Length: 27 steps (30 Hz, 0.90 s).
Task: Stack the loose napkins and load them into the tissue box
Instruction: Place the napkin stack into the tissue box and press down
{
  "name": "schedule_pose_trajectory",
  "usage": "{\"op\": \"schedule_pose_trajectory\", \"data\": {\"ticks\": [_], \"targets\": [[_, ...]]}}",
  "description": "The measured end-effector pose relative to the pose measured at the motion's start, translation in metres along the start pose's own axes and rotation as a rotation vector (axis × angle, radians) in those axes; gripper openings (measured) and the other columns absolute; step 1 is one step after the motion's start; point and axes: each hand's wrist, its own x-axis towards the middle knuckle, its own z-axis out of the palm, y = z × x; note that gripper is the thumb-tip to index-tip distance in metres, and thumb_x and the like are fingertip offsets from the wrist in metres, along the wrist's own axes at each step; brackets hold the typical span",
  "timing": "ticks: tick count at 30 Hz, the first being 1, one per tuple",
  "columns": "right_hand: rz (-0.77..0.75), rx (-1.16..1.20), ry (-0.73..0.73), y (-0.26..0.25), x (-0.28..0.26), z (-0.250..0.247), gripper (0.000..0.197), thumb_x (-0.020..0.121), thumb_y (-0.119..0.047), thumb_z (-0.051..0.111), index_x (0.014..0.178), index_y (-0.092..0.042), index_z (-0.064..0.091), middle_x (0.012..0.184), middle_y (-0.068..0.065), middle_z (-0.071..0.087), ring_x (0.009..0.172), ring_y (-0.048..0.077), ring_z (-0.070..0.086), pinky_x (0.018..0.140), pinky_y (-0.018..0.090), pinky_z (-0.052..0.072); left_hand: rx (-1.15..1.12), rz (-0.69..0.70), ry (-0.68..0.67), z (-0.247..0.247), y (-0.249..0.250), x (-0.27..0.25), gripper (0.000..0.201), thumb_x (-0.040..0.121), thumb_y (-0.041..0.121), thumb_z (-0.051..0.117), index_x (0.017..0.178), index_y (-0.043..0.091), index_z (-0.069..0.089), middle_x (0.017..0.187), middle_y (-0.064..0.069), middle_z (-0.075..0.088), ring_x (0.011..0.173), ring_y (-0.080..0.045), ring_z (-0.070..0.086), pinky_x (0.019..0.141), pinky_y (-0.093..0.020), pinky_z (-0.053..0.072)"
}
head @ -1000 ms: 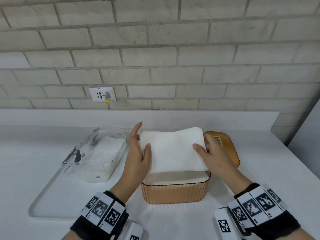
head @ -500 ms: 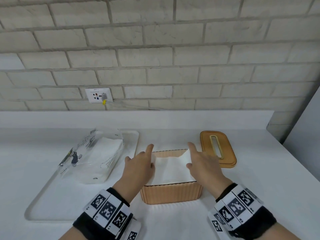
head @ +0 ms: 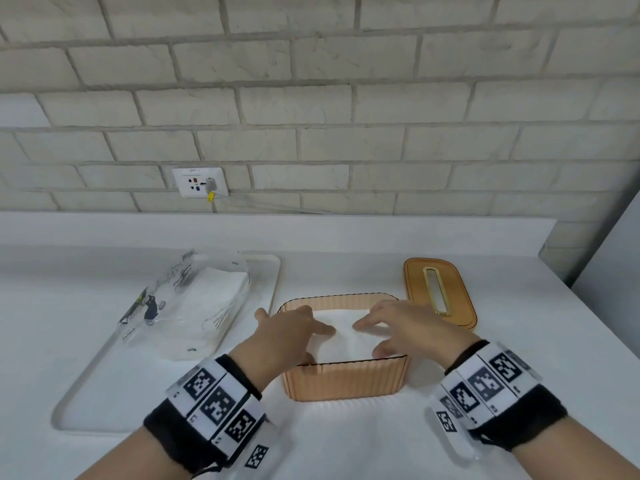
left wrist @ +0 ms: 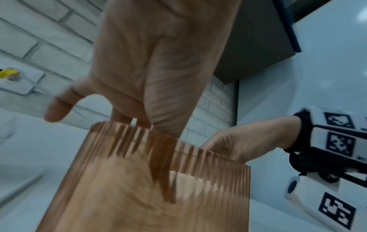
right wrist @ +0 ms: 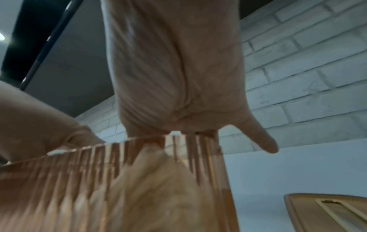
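- Your left hand (head: 289, 329) and right hand (head: 403, 327) both lie over the napkins (head: 343, 342), fingers stretched out and spread, pressing flat on the white stack. Neither grip pinches or curls round anything.
- The napkins sit inside the tissue box (head: 346, 379), the amber ribbed tub in the middle of the worktop (head: 346, 441). Their top lies just below the rim.
- Your left thumb hangs outside the box's left wall, and in the right wrist view one right finger also points out past the wall.
- The lid (head: 438, 292) lies flat on the worktop just behind and to the right of the box, slot up, not yet fitted.
- A clear packet of napkins (head: 194, 306) rests on the white tray (head: 86, 386) to the left, well apart from the box.
- Risk: press harder on one side and the stack may tilt, so an edge could ride up the wall and crease.
- Risk: the box looks light. A push that leans sideways could slide it across the smooth worktop or tip it towards you.
- Risk: lift your fingers quickly and the top sheet may cling and come up with them, undoing the flat stack.
- Risk: if the stack stands proud at any corner, the lid may not seat, or could trap a fold.
- The wrist views are blurred, so whether the sheets lie square at the bottom cannot be told.
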Motion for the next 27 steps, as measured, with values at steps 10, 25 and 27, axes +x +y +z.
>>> {"op": "schedule_pose_trajectory", "data": {"ticks": [10, 25, 27], "targets": [[-0.046, -0.039, 0.147, -0.005, 0.005, -0.004, 0.046, 0.082, -0.037, 0.069, 0.125, -0.041, 0.054, 0.127, -0.01, 0.052, 0.123, 0.015, 0.043, 0.104, 0.049, 0.032, -0.207, 0.11, 0.149, -0.018, -0.014, 0.005, 0.046, 0.085, 0.041, 0.066, 0.13, 0.04, 0.052, 0.118, 0.01, 0.054, 0.106, -0.01, 0.052, 0.101, -0.025, 0.028], [0.165, 0.436, 0.399, 0.022, 0.042, 0.028, 0.028, 0.103, -0.022, 0.025, 0.092, -0.016, 0.051, 0.102, 0.006, 0.057, 0.091, 0.018, 0.05, 0.074, 0.025, 0.033, -0.178, -0.639, 0.219, 0.031, -0.152, 0.063, 0.054, 0.085, 0.047, 0.061, 0.118, 0.004, 0.053, 0.124, -0.013, 0.051, 0.114, -0.03, 0.051, 0.089, -0.038, 0.049], [0.17, 0.409, 0.422, 0.022, 0.042, 0.03, 0.028, 0.103, -0.023, 0.025, 0.092, -0.017, 0.05, 0.097, 0.003, 0.056, 0.088, 0.017, 0.049, 0.072, 0.025, 0.032, -0.167, -0.642, 0.231, 0.032, -0.15, 0.065, 0.041, 0.088, 0.036, 0.059, 0.115, 0.006, 0.053, 0.126, -0.013, 0.049, 0.115, -0.03, 0.051, 0.087, -0.038, 0.047]]}}
